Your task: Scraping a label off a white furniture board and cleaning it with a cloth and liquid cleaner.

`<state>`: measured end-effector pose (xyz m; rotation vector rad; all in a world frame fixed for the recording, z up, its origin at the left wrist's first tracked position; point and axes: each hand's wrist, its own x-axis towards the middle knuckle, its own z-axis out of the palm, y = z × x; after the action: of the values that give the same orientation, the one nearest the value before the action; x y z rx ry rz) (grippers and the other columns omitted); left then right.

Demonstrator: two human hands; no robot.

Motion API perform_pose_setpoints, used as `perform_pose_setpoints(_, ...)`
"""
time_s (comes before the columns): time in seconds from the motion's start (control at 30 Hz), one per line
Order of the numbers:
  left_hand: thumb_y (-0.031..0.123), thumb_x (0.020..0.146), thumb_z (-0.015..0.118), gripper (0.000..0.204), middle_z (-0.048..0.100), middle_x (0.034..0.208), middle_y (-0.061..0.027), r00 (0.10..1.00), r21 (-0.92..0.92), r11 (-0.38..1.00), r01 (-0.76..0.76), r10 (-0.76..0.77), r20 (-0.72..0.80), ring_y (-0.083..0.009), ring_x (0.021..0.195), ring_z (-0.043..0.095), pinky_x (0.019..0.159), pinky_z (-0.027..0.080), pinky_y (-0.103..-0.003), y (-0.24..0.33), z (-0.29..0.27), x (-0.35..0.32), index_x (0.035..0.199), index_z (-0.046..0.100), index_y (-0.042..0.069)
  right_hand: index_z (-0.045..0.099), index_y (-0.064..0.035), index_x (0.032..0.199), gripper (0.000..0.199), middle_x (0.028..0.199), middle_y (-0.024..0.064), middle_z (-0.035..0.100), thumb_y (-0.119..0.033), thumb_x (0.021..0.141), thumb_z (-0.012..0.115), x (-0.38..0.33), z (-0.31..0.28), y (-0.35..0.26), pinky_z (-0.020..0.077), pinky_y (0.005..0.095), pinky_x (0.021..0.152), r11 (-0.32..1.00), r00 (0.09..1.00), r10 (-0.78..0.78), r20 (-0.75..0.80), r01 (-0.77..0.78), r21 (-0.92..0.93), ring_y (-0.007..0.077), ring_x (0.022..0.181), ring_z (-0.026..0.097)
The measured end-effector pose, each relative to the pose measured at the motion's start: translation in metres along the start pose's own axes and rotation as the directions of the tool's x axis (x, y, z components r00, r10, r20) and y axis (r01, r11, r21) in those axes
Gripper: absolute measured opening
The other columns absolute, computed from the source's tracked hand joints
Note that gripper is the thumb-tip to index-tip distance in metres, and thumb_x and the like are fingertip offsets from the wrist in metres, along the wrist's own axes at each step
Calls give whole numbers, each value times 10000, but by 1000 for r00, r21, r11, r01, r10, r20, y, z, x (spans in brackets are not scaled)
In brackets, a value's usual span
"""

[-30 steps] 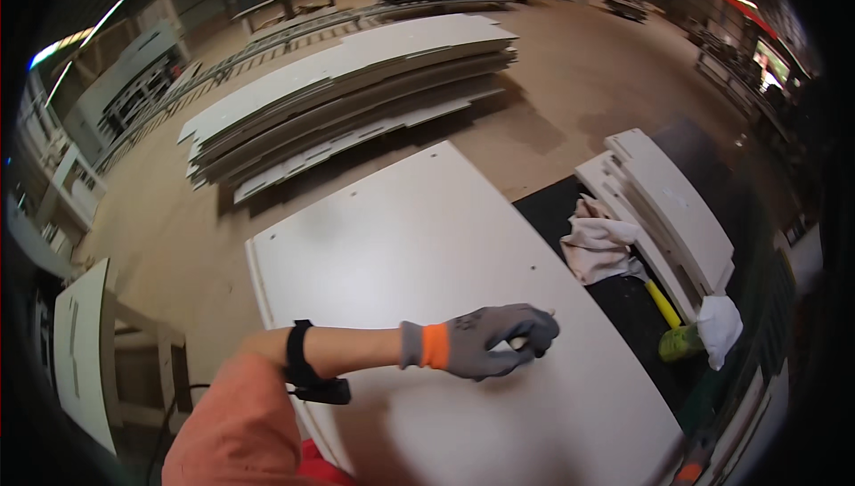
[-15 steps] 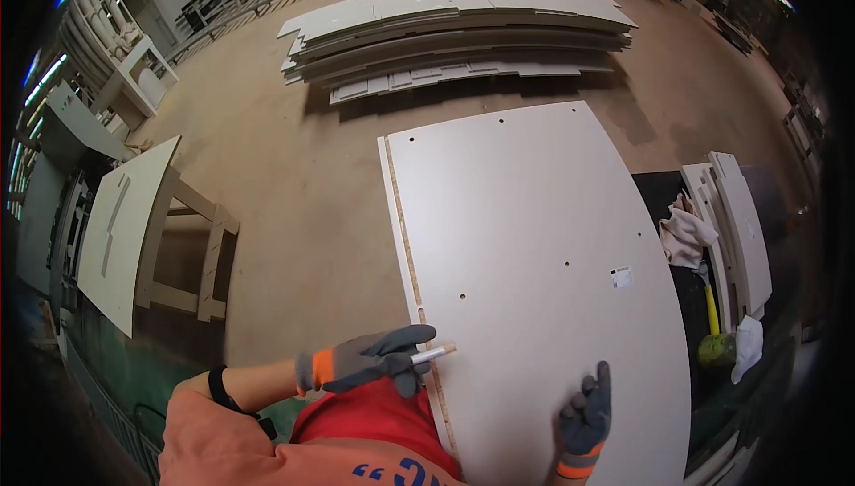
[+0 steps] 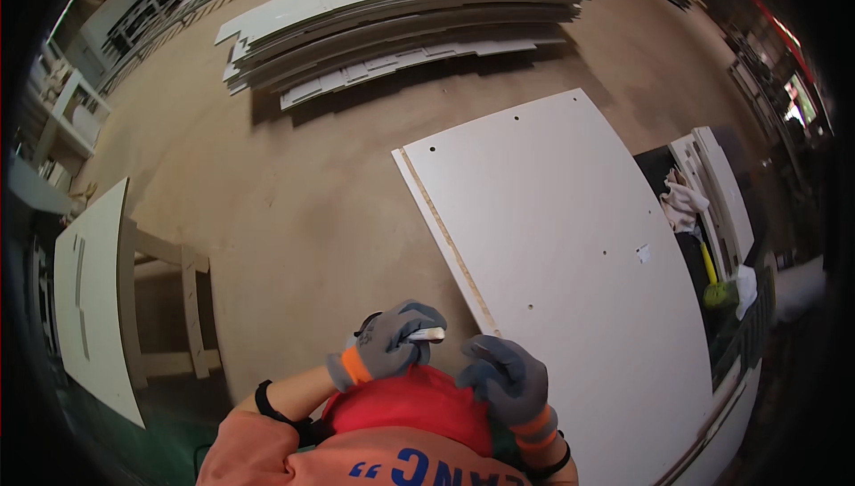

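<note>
A brown workshop floor (image 3: 294, 192) filled most of the frame, and on it, right of centre, lay a large white panel (image 3: 570, 245) with a raw chipboard edge along its left side and a few small drilled holes in its face. In the upper part of the frame a stack of long white boards (image 3: 392, 14) rested on the floor, well apart from the panel. At the left edge another white panel (image 3: 89, 290) lay on a wooden trestle frame (image 3: 187, 299). Low in the centre, the left hand (image 3: 387, 343), in a grey glove with an orange cuff, was curled closed around a small pale tool (image 3: 429, 334), its tip just beside the panel's near left corner. The right hand (image 3: 508, 379), gloved alike, had its fingers bent and rested at that same corner, holding nothing that could be seen.
</note>
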<state>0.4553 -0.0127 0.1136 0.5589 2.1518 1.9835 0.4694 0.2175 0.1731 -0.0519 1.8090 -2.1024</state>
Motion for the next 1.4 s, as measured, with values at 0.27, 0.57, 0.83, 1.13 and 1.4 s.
perform_pose_setpoints(0.27,93,745,628,576,634,937,-93,982,233,972,-35,-11,191,-233,746,613,657,483,-300,11,-109,7,1316,567,138,604,-37,1178,410,838,53,640,-107,781,677,51,113,0,484,318,548,519,911,-406,78,300,-801,220,663,613)
perform_pose_setpoints(0.57,69,646,607,563,660,974,-112,842,212,823,-527,472,261,-294,701,619,581,491,-365,4,-162,29,1208,607,102,648,-71,1103,454,864,23,632,-187,669,710,59,164,-23,472,311,544,122,934,-329,141,190,-974,200,674,615)
perform_pose_setpoints(0.83,120,669,659,483,648,919,-83,837,315,781,-540,457,302,-292,678,608,582,470,-369,18,-161,30,1150,640,79,657,-72,1084,399,829,16,615,-174,701,702,57,169,-22,456,301,516,67,906,-412,94,133,-989,175,643,599)
perform_pose_setpoints(1.13,160,638,729,467,659,883,-108,910,379,828,-413,369,187,-276,721,613,662,482,-360,23,-119,21,1089,670,53,666,-96,1073,258,798,-14,534,-166,828,628,45,149,-10,394,232,442,-147,842,-526,121,50,-988,92,549,483)
perform_pose_setpoints(1.4,84,676,729,434,667,920,-141,899,382,816,-433,422,118,-269,712,616,631,487,-328,21,-95,24,1103,661,43,682,-96,1043,223,786,-18,547,-159,833,641,40,133,-4,414,212,475,-198,786,-611,99,-30,-980,83,552,466)
